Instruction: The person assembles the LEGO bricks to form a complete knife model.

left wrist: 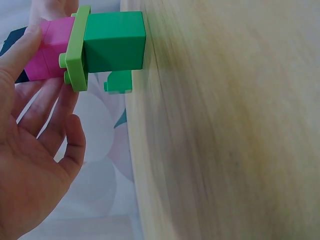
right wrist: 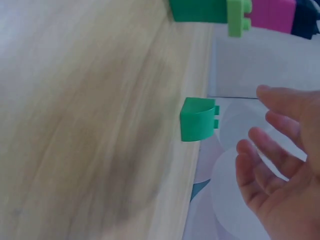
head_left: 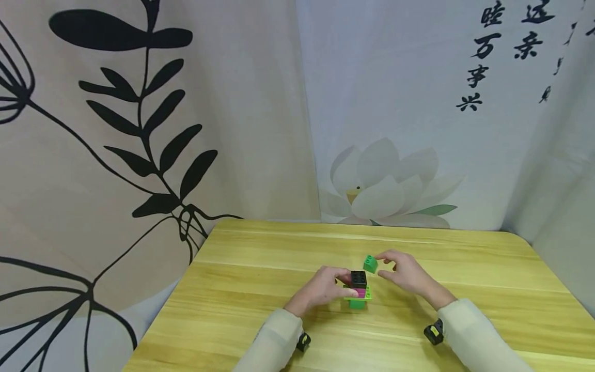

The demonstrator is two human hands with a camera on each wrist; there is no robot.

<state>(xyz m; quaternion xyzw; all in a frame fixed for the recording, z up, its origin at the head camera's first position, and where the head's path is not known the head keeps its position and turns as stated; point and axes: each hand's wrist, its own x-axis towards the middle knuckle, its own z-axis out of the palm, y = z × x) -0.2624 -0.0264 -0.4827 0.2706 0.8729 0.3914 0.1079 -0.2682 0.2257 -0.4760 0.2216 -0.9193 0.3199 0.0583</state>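
My left hand (head_left: 321, 288) grips a small stack of toy building bricks, its thumb against the pink part (left wrist: 56, 47) and fingers on the far side. From the top, the stack has a black brick (head_left: 358, 279), pink bricks, a lime green plate (left wrist: 77, 50) and a green brick (left wrist: 116, 41) at the bottom. Beyond the stack, a separate small green brick (right wrist: 196, 120) with a curved side stands on the table, studs up. Just right of that brick, my right hand (head_left: 409, 273) is held with fingers spread and nothing in it; the right wrist view shows a gap between them.
The wooden table (head_left: 260, 263) spreads out around both hands. Behind its far edge hangs a printed cloth (head_left: 260, 129) with dark leaves, a pale lotus and black characters. Black wrist devices (head_left: 434, 333) sit below both sleeves.
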